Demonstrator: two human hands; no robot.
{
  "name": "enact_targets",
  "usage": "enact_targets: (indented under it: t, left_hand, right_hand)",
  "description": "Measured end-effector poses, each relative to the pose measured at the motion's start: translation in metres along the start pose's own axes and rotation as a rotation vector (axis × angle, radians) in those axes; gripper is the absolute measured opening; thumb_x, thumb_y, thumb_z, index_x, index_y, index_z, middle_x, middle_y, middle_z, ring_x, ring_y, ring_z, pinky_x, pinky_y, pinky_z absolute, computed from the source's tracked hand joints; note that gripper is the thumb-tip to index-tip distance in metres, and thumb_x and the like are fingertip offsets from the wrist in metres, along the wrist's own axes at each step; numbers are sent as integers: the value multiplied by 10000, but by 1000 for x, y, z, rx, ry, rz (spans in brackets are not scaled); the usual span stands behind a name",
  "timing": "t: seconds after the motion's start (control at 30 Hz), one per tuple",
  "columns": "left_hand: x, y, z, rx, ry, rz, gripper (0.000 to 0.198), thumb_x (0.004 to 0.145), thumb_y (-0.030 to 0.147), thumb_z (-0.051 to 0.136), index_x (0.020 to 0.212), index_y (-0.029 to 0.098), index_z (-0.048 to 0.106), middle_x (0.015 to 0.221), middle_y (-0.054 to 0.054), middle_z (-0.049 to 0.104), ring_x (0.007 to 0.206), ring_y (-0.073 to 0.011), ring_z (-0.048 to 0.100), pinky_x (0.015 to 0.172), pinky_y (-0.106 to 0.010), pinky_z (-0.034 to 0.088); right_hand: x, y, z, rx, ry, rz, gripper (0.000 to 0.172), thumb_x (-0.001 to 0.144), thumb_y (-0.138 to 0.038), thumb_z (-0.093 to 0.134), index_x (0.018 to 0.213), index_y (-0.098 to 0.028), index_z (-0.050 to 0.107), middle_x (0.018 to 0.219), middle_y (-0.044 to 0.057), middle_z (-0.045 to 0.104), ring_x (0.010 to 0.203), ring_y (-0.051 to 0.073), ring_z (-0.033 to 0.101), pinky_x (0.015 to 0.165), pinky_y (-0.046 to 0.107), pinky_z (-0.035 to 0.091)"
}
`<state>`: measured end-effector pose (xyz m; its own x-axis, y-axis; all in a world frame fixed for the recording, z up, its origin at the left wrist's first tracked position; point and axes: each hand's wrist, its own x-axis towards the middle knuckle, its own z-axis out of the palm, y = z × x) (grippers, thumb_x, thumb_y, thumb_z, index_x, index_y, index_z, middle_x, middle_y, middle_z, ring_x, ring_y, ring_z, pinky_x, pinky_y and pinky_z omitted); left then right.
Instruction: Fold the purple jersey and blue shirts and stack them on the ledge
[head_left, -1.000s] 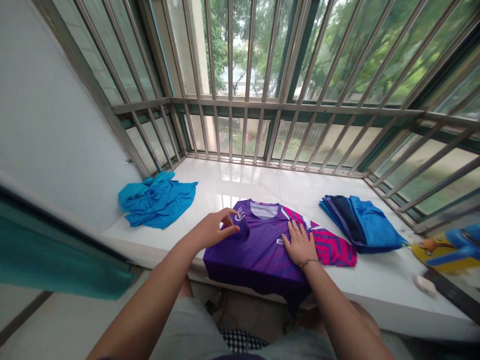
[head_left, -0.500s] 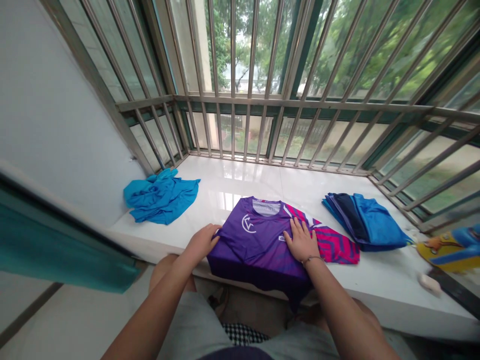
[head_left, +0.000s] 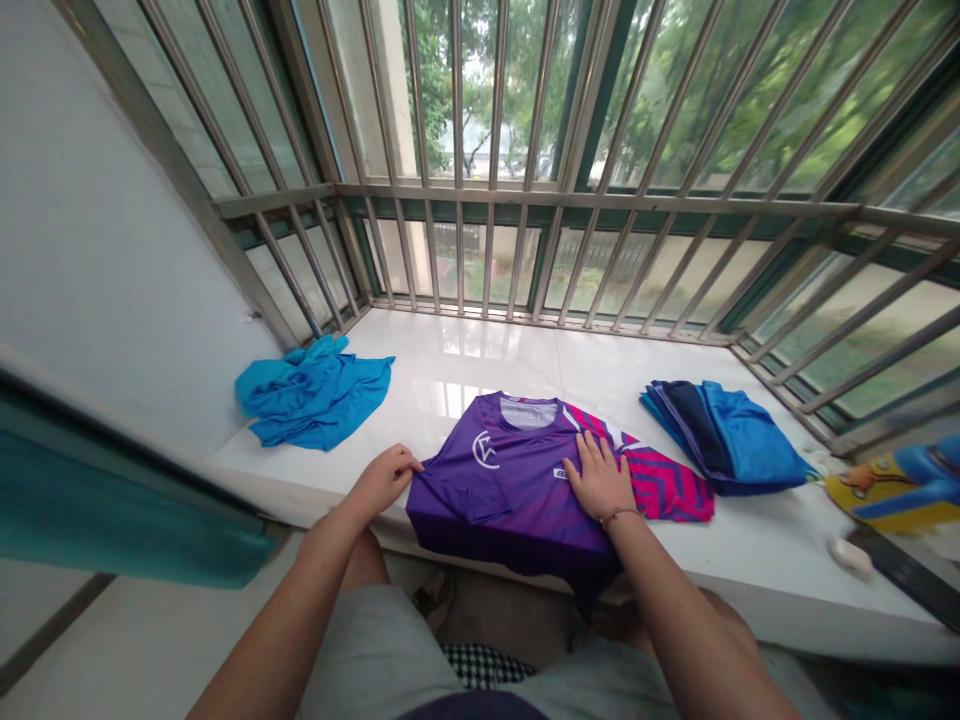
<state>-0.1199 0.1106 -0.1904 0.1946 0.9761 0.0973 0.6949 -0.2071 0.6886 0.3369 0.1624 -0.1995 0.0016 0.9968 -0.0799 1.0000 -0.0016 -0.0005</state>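
A purple sports shirt (head_left: 517,470) lies on the white window ledge, its collar toward the window and its lower part hanging over the front edge. The pink-patterned sleeve spreads out on the right. My left hand (head_left: 388,478) pinches the shirt's left edge and holds the cloth taut. With fingers spread, my right hand (head_left: 600,478) rests flat on the chest near the patterned sleeve. Part of the other sleeve is folded inward across the front of the shirt.
A crumpled blue garment (head_left: 315,392) lies at the left of the ledge (head_left: 600,360). Folded blue and navy clothes (head_left: 739,440) are stacked on the right. Beyond them are a yellow-and-blue item (head_left: 900,485), a small white object (head_left: 850,556) and a dark flat object (head_left: 911,580). Metal bars line the window.
My left hand has moved left and now pinches the shirt's edge, drawing that side outward. The right hand stays flat on the shirt. The view has shifted slightly.
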Motion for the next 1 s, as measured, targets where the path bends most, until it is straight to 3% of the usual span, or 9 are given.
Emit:
enact_targets:
  t: [0.27,0.47,0.57,0.63,0.73,0.87,1.0]
  left_hand:
    - [0,5,1,47,49,10,283,876,101,506,885,219,763,1000,-57,684,876,-202,667,832,-333,563]
    - [-4,5,5,42,100,117,341,877,121,518,1085,227,765,1164,-83,712,1154,-239,674,1084,-376,540]
    - [-4,-2,9,59,121,121,355,883,141,550,1152,231,764,1206,-87,717,1196,-247,666,1108,-387,535]
    - [-4,-6,10,60,120,127,346,896,171,585,1191,228,755,1215,-90,719,1199,-254,664,1101,-394,536]
    - [-3,-7,9,84,84,140,346,891,194,632,1210,242,757,1211,-82,726,1182,-262,666,1092,-409,531]
    - [-3,1,7,116,78,146,349,872,175,652,1179,277,782,1209,-63,729,1176,-270,662,1077,-428,533]
    - [-4,5,7,125,80,154,308,896,220,690,1175,296,794,1207,-58,727,1161,-272,666,1071,-438,539]
  right_hand:
    - [0,0,3,23,4,-6,764,1112,-608,199,1768,-222,264,1847,54,160,1693,309,145,1326,653,178]
    - [1,2,-2,26,-15,-2,766,1110,-602,204,1772,-218,248,1847,64,165,1692,316,133,1324,656,165]
    - [-5,-7,-17,11,23,-6,692,1114,-521,295,1728,-210,366,1831,95,231,1682,351,143,1306,702,139]
    - [-17,-27,-30,37,118,-80,577,1113,-424,360,1621,-207,525,1762,132,387,1624,359,284,1300,663,188]
    - [-45,-81,-46,183,199,-286,440,1126,-415,416,1426,-210,665,1477,157,657,1333,300,578,1165,461,418]
    - [-79,-158,-47,270,157,-426,445,1028,-550,672,1317,-211,680,1285,144,700,1148,320,617,943,418,496]
    - [-92,-195,-31,288,135,-496,97,1023,-318,705,1047,-225,690,1140,87,707,1078,280,617,887,386,463]
